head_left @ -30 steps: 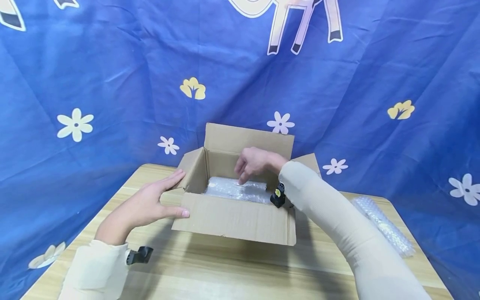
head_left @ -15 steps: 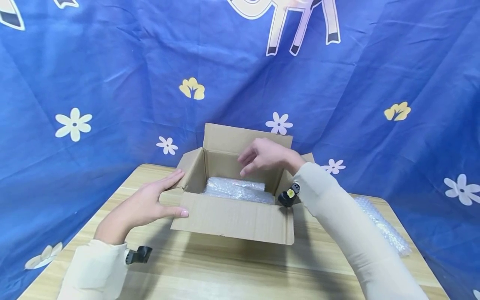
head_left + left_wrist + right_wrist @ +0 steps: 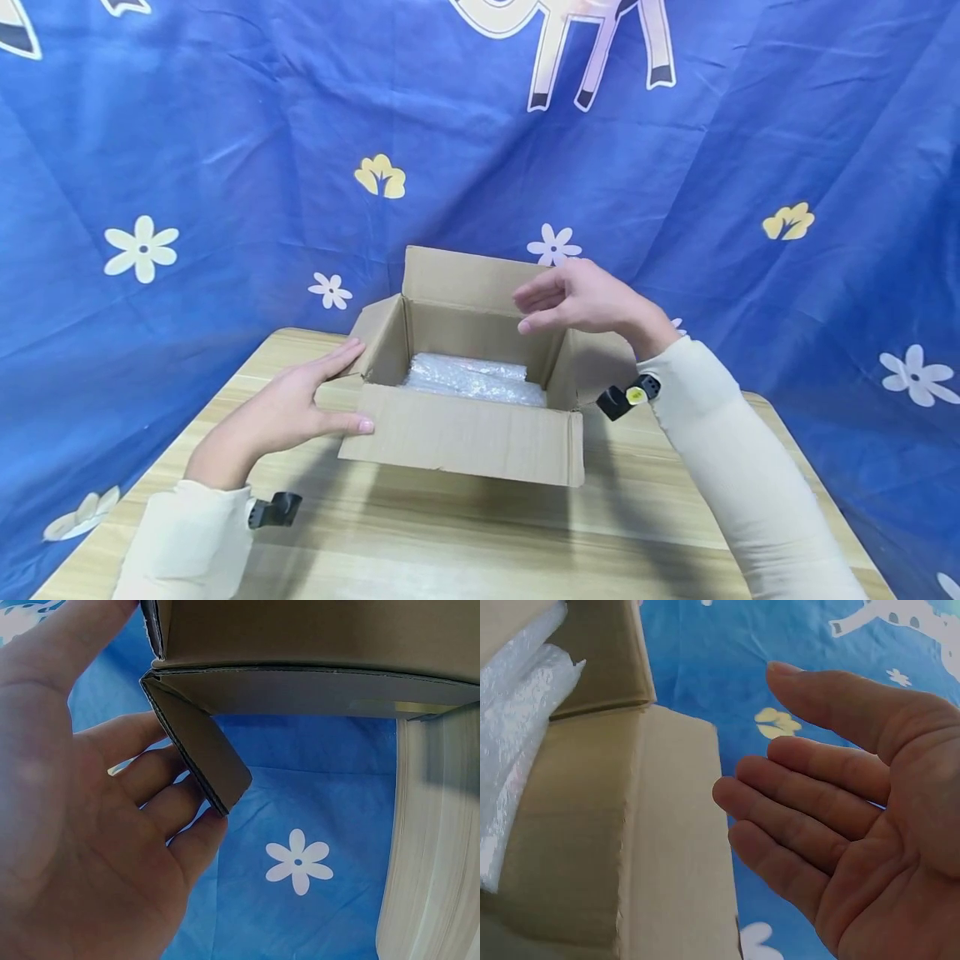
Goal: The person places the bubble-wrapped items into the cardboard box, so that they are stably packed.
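In the head view, an open cardboard box (image 3: 462, 433) stands on the wooden table with its flaps spread. Inside it lie bubble-wrapped bundles (image 3: 474, 385), their contents obscured by the wrap. My left hand (image 3: 288, 412) rests at the box's front left corner, fingers along the left flap (image 3: 377, 333) and thumb against the front flap. From the left wrist view, the fingers pass behind that flap (image 3: 199, 746). Above the box's right rear part hovers my right hand (image 3: 588, 298), holding nothing. The right wrist view has its loosely extended fingers beside the right flap (image 3: 679, 840).
The wooden table (image 3: 450, 554) extends in front of the box. A blue cloth (image 3: 247, 167) with flowers and animal figures hangs right behind it. The right forearm (image 3: 731, 467) crosses over the table's right side.
My right hand has risen out of the box, away from the bubble-wrapped bundles, and moved right, its fingers straightening. The left hand stays at the box corner.
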`<state>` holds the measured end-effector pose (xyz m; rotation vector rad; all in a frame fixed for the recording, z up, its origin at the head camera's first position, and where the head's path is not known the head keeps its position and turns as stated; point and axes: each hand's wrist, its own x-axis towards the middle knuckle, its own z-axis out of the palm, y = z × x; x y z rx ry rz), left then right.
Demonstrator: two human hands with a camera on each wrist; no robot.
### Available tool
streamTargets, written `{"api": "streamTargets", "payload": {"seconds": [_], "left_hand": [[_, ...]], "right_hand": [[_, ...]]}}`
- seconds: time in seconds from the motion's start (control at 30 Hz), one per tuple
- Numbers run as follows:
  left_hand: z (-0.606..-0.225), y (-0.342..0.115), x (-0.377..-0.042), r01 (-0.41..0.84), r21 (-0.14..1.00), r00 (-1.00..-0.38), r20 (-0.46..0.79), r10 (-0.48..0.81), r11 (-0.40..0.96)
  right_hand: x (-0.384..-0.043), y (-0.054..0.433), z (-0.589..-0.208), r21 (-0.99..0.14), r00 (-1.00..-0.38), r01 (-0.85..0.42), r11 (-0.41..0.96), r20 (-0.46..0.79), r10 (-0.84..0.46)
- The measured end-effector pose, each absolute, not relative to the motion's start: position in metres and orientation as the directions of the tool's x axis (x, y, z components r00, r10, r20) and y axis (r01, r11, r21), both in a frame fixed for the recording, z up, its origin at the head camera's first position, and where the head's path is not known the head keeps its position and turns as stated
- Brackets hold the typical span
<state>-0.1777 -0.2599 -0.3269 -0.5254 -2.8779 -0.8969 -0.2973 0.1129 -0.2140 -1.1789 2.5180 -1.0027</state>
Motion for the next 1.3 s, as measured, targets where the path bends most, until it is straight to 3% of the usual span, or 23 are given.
{"api": "streamTargets", "payload": {"seconds": [0.47,1.0,1.3], "left_hand": [[-0.327,-0.26,-0.178,0.346,0.54,-0.938,0.173,0.301,0.767],[-0.326,-0.26,-0.178,0.349,0.535,-0.937,0.182,0.298,0.769],[-0.327,-0.26,-0.178,0.343,0.546,-0.939,0.176,0.296,0.764]], "right_hand": [[-0.286,0.167,-0.219,-0.639,-0.719,-0.573,0.513,0.092,-0.689],[-0.268,0.229,-0.227,-0.597,-0.753,-0.593,0.54,0.173,-0.635],[-0.255,0.26,-0.238,-0.621,-0.83,-0.511,0.594,0.177,-0.53]]}}
